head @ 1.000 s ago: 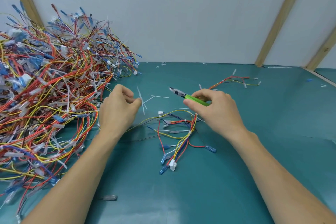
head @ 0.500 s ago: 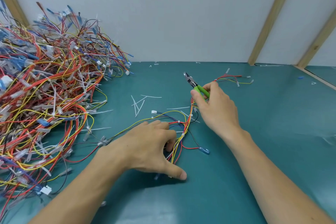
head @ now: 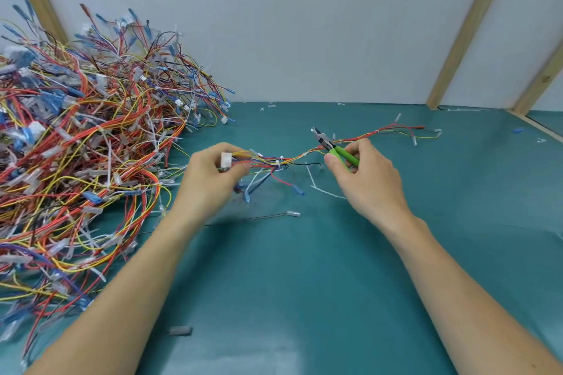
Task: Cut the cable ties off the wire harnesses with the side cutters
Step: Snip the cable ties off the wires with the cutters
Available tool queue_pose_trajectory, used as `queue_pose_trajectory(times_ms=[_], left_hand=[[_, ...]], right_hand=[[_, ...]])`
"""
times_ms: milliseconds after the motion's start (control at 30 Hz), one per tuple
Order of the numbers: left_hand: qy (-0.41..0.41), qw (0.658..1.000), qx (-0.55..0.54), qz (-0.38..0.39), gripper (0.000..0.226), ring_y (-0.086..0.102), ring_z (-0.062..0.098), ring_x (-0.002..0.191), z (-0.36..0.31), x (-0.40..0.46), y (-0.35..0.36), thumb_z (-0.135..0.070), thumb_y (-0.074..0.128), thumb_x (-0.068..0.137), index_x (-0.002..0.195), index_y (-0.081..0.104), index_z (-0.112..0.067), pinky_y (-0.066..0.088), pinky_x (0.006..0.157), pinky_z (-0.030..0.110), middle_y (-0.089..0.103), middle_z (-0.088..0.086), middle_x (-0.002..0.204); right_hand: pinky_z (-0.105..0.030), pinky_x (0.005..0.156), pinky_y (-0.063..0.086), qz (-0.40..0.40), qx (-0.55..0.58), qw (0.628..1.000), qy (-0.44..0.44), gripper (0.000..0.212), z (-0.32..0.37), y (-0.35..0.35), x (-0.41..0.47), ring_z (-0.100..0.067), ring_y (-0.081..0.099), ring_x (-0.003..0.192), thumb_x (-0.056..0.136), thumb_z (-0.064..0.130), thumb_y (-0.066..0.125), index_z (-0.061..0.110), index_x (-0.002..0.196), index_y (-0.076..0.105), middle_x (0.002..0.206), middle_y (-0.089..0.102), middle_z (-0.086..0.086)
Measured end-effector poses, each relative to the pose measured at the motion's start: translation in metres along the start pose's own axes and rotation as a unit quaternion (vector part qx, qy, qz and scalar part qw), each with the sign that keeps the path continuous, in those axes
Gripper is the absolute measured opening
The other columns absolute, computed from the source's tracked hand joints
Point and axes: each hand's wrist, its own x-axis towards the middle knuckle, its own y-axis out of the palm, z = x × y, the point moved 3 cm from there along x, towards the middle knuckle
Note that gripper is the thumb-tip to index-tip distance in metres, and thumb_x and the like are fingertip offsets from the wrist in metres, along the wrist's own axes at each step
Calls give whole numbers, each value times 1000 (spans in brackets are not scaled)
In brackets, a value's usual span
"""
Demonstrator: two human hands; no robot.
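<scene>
- The left hand (head: 210, 175) pinches a wire harness (head: 292, 158) by its white plug (head: 226, 159), up off the green table (head: 304, 268).
- The right hand (head: 365, 173) fingers grip the side cutters (head: 333, 148) (green handles), tips beside the wires.
- A big pile of harnesses (head: 85, 146) sits at the left.

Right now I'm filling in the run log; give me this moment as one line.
left hand: holds multicoloured wire harness by its white connector | right hand: holds green-handled side cutters near harness | white cable tie: uncut

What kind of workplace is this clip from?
Probably a wire-harness rework bench: a big heap of harnesses on a teal mat, cut cable ties, and side cutters in the right hand.
</scene>
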Motion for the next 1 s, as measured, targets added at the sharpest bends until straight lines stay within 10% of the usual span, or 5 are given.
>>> queue_pose_trajectory(times_ms=[100, 233, 367, 733, 1000], left_hand=[[-138, 957, -251, -40, 14, 56, 6, 49, 14, 7, -9, -8, 62, 94, 89, 69, -18, 42, 42, 18, 68, -4, 73], [-188, 868, -446, -106, 8, 70, 5, 76, 27, 15, -21, -21, 58, 100, 95, 65, -21, 57, 70, 24, 72, -11, 79], [-176, 868, -460, -69, 11, 70, 11, 93, 26, 16, -20, -25, 56, 98, 92, 65, -25, 50, 96, 38, 73, -10, 91], [-179, 852, -492, -25, 41, 68, 28, 91, 16, 9, -5, -46, 59, 92, 110, 65, -9, 58, 83, 44, 67, 7, 88], [-164, 869, -465, 46, 40, 68, 24, 79, 7, 0, 12, -44, 64, 86, 107, 64, -9, 59, 75, 41, 62, 4, 83]], right_hand=[[-34, 73, 34, 12, -39, 999, 31, 37, -9, -6, 4, -23, 56, 91, 93, 54, 61, 22, 105, 47, 100, 58, 6], [-37, 67, 36, 75, -153, 982, 76, 41, -21, -11, 5, -30, 57, 87, 86, 53, 64, 20, 105, 48, 94, 62, 2], [-33, 58, 38, 156, -204, 963, 76, 34, -20, -11, 2, -22, 58, 80, 78, 54, 66, 26, 91, 51, 84, 62, 4], [-34, 80, 43, 254, -211, 943, -47, 38, 8, -1, -16, -10, 51, 109, 76, 65, 68, 39, 101, 55, 105, 55, 21], [-40, 113, 37, 51, -19, 978, -204, 60, 51, 17, -4, -15, 42, 139, 96, 30, 65, 27, 151, 42, 150, 50, 9]])
